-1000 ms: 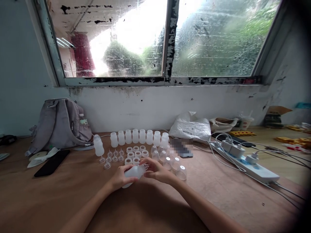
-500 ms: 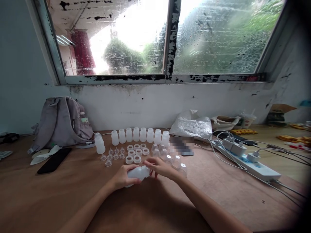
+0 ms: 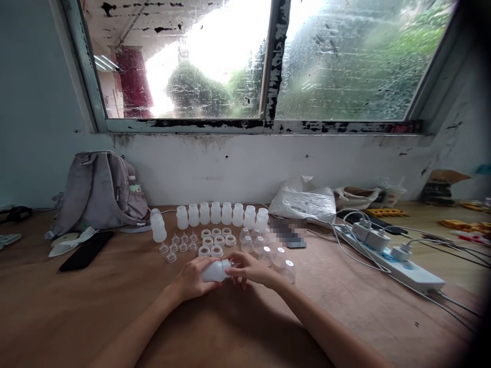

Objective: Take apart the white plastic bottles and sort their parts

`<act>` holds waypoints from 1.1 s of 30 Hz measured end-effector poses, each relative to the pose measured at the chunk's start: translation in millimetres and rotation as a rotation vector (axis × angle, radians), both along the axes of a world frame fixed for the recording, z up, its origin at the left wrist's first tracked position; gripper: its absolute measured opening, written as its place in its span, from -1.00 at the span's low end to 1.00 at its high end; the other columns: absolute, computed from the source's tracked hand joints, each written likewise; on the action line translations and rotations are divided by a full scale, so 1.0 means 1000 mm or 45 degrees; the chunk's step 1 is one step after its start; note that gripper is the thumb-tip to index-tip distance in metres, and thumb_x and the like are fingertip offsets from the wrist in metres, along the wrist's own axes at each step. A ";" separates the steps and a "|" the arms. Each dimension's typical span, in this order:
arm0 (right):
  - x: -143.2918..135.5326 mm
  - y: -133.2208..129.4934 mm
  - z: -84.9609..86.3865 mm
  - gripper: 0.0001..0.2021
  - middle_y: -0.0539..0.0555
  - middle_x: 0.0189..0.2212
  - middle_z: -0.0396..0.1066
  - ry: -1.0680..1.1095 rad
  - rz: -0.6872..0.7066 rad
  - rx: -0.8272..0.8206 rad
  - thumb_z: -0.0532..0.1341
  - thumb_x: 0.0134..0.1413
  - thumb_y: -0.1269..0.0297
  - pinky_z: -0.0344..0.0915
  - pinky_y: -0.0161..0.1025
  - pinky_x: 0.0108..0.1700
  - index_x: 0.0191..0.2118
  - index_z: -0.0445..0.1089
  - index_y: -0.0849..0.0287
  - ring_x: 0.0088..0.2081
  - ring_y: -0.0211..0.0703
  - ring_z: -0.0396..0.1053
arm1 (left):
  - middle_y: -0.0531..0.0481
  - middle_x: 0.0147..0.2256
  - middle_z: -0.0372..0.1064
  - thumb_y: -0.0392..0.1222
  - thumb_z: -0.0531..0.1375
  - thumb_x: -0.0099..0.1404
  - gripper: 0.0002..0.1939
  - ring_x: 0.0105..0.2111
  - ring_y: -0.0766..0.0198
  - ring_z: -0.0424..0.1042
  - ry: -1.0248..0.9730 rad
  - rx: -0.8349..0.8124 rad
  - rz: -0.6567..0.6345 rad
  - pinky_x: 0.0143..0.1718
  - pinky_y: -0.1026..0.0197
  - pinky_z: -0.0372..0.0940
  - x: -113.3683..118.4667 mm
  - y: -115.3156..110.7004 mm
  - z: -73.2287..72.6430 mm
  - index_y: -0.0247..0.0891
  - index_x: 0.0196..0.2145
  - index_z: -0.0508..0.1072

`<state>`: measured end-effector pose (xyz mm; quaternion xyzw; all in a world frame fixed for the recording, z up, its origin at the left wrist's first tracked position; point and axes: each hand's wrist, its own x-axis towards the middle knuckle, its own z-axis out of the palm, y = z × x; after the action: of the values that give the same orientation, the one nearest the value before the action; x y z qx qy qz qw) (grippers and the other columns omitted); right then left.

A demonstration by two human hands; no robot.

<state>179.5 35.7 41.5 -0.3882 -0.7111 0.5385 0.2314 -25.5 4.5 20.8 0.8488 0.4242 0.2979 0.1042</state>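
Note:
My left hand [image 3: 193, 277] is wrapped round the body of a frosted white baby bottle [image 3: 214, 272], which lies tilted on its side with its neck to the right. My right hand [image 3: 245, 268] closes its fingers on the collar at the neck end; a clear tip there is partly hidden by the fingers. Just beyond my hands lie several white collar rings [image 3: 219, 240]. Left of these sit several clear nipples [image 3: 182, 247]. Clear dome caps [image 3: 266, 255] stand by my right hand. Behind is a row of open frosted bottles [image 3: 216, 213], and a capped bottle [image 3: 157, 226] stands at its left.
A grey backpack [image 3: 102, 191] and a black phone [image 3: 86, 250] are at the left. A silver bag [image 3: 305, 202] leans by the wall. On the right lies a white power strip [image 3: 418, 276] with plugs and loose cables.
My right hand has closed more tightly about the bottle's neck, and the bottle has turned slightly in my left hand. The view has shifted a little.

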 end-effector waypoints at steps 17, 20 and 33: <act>0.000 0.003 -0.012 -0.66 -0.06 -0.68 0.26 -0.010 -0.001 0.184 0.19 -0.17 0.03 0.11 -0.46 -0.72 -0.40 0.32 0.26 -0.69 -0.37 0.20 | -0.01 -0.05 0.28 -0.01 0.18 0.06 -0.42 -0.10 0.21 0.29 0.043 0.096 -0.064 -0.07 0.17 0.22 -0.007 0.005 -0.007 -0.14 0.03 0.16; -0.001 0.002 -0.016 -0.66 -0.10 -0.76 0.18 -0.010 -0.022 0.249 0.14 -0.10 0.01 0.00 -0.46 -0.74 -0.54 0.25 0.24 -0.75 -0.41 0.12 | -0.05 -0.08 0.29 0.03 0.15 0.07 -0.42 -0.13 0.20 0.31 0.056 0.199 -0.047 -0.10 0.17 0.25 -0.005 0.006 -0.012 -0.19 0.03 0.17; 0.000 0.010 -0.001 -0.72 0.09 -0.36 0.35 -0.187 -0.513 1.111 -0.03 0.09 0.13 0.23 -0.29 -0.30 -0.26 0.31 0.18 -0.34 -0.19 0.31 | -0.16 -0.20 0.35 0.04 0.02 0.18 -0.48 -0.25 0.14 0.36 0.278 0.651 0.135 -0.24 0.12 0.28 -0.005 0.010 -0.006 -0.30 0.03 0.17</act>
<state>180.0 45.9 40.1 -0.4220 -0.7957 0.1057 0.4214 -30.1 14.5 14.4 0.8513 0.3878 0.3070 -0.1754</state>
